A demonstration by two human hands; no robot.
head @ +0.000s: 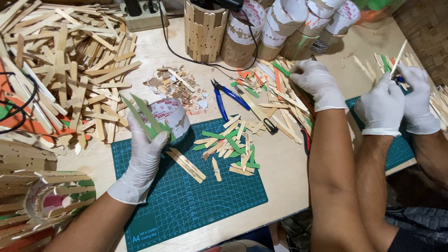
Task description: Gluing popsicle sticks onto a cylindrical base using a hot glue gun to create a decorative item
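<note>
Two green sticks (pixel 142 114) are pinched upright in the gloved left hand (pixel 144 156) above the cutting mat (pixel 186 200); they could be dropped if that loose grip shifted. Farther off, the right hand (pixel 319 84) is curled around sticks in the mixed stick pile (pixel 268 105), which could be scattered toward the blue cutters (pixel 224 95).

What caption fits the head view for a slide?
Gloved left hand holds green craft sticks over a cutting mat; right hand reaches into a stick pile.

Matt wooden sticks (pixel 70 70); rubbery white gloves (pixel 142 161).
</note>
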